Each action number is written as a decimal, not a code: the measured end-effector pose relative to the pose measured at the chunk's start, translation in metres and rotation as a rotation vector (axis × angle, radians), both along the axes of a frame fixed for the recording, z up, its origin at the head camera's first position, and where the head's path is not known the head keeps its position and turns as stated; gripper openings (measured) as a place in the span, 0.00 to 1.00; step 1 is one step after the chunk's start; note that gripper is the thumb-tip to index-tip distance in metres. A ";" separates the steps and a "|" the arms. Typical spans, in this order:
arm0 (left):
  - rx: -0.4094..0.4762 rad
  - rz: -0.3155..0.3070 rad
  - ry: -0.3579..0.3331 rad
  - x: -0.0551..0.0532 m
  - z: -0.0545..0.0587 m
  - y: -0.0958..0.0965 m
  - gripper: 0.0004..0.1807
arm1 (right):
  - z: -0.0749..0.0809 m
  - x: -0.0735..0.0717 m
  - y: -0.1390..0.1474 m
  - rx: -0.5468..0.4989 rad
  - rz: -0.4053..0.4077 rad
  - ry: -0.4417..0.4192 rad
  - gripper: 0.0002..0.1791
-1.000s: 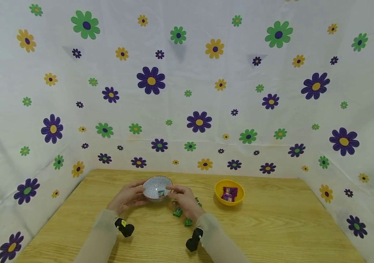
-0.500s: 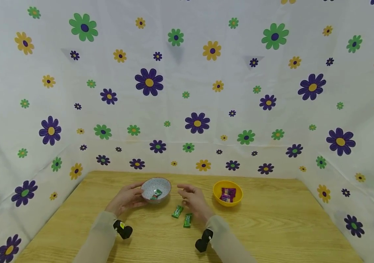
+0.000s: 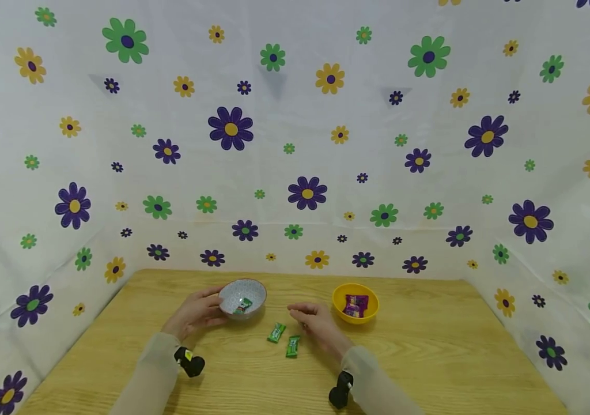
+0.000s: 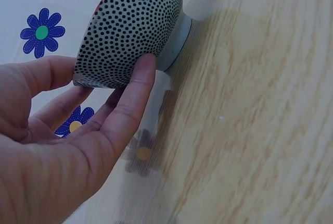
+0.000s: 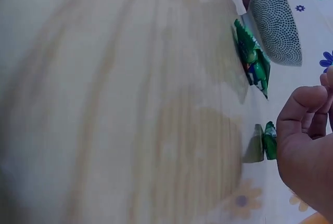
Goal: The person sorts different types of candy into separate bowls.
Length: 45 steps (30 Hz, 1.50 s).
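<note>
Left hand (image 3: pixel 195 313) grips the side of the patterned bowl (image 3: pixel 254 291), which stands on the bench (image 3: pixel 430 346); green sweets (image 3: pixel 243 305) lie inside it, their number unclear. Two more, the nearer green sweet (image 3: pixel 292 346) and the farther green sweet (image 3: pixel 276 332), remain outside. Right hand (image 3: pixel 321 327), seemingly empty with fingers loosely bent, hovers beside them. Purple sweets (image 3: pixel 355 305) lie in the yellow bowl (image 3: pixel 363 320). One second ago, the right hand was at the patterned bowl's rim.
</note>
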<state>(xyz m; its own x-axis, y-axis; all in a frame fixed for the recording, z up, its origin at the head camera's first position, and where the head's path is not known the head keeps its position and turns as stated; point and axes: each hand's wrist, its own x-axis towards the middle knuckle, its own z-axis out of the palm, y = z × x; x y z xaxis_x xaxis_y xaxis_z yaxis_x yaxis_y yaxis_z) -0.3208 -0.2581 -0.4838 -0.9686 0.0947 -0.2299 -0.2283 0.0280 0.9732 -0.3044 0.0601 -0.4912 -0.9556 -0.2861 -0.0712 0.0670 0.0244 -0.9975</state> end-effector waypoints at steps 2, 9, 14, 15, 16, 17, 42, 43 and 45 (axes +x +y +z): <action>-0.001 -0.005 0.001 0.001 -0.001 0.000 0.30 | 0.000 0.004 0.003 0.044 0.006 -0.006 0.17; -0.003 -0.012 0.004 0.003 0.000 0.000 0.29 | -0.001 0.013 0.012 0.192 0.068 -0.021 0.16; -0.005 -0.015 0.011 0.003 0.001 0.001 0.30 | -0.001 0.017 0.016 0.238 0.112 -0.033 0.17; -0.004 -0.017 0.012 0.003 0.001 0.001 0.30 | -0.001 0.017 0.017 0.251 0.114 -0.030 0.17; -0.001 -0.020 0.013 0.003 0.001 0.001 0.30 | -0.001 0.018 0.018 0.265 0.117 -0.026 0.16; 0.000 -0.022 0.012 0.003 0.001 0.001 0.30 | -0.001 0.018 0.018 0.284 0.118 -0.022 0.16; -0.021 -0.025 -0.011 0.003 0.008 0.003 0.30 | 0.003 0.019 0.010 0.584 0.152 0.180 0.05; -0.022 -0.024 -0.014 0.004 0.008 0.003 0.30 | 0.003 0.019 0.010 0.582 0.154 0.187 0.05; -0.020 -0.020 -0.017 0.005 0.008 0.004 0.30 | 0.003 0.020 0.010 0.579 0.159 0.196 0.05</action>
